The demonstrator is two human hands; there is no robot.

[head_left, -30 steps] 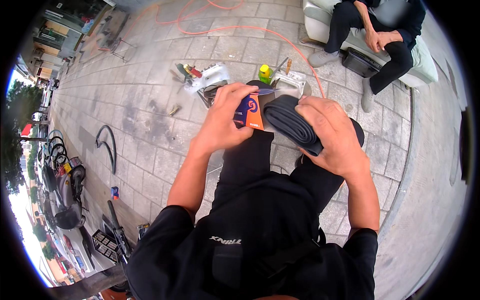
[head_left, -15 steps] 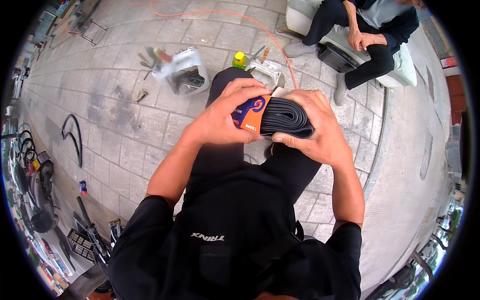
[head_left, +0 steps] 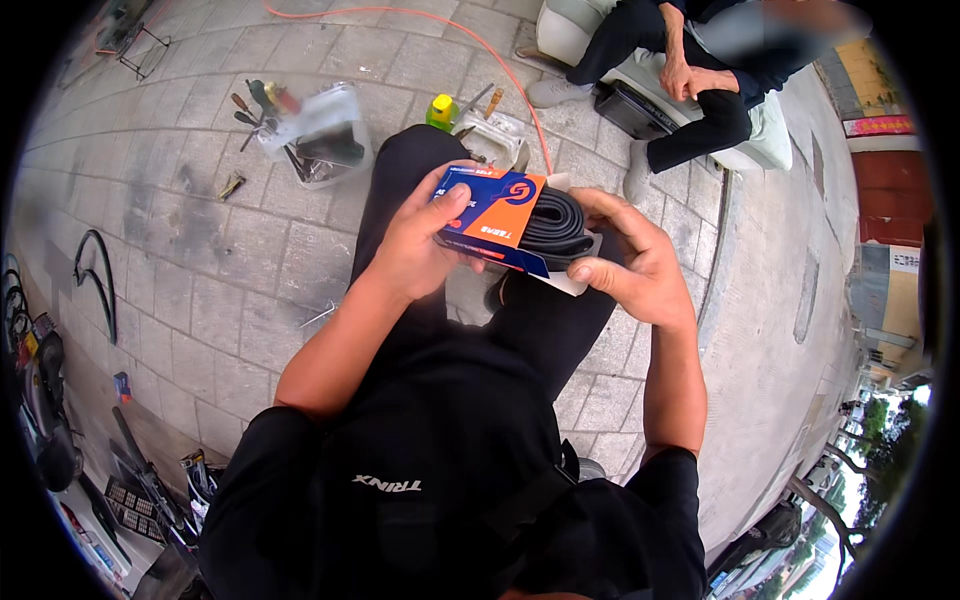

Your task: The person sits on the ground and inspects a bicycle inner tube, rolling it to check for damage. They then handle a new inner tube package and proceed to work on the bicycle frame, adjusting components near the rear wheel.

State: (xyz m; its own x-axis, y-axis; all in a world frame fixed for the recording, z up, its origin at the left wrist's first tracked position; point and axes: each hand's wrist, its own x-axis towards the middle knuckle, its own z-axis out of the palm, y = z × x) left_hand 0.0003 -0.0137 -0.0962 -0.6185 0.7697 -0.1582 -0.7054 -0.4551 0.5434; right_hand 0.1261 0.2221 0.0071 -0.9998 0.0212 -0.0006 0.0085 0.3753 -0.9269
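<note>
A small blue and orange cardboard box (head_left: 487, 215) is gripped in my left hand (head_left: 425, 235), thumb across its printed top face and fingers beneath. From the box's open right end sticks a folded black bicycle inner tube (head_left: 555, 222), its layers looped tightly together. My right hand (head_left: 640, 258) curls round that end, fingers at the far side of the tube and thumb at the near side by a loose cardboard flap (head_left: 566, 284). The rest of the tube is hidden inside the box. Both hands are above my knees.
On the paving ahead stand a clear plastic tub (head_left: 335, 135) with tools, a yellow-capped green bottle (head_left: 441, 112) and a whitish tray (head_left: 490, 140). An orange hose (head_left: 470, 38) runs behind. A seated person (head_left: 690, 85) is at far right; a black tyre-like loop (head_left: 97, 280) lies left.
The inner tube has gone further into the box, so less of it sticks out. My left hand has shifted, uncovering the printed face. My right hand has loosened from over the tube.
</note>
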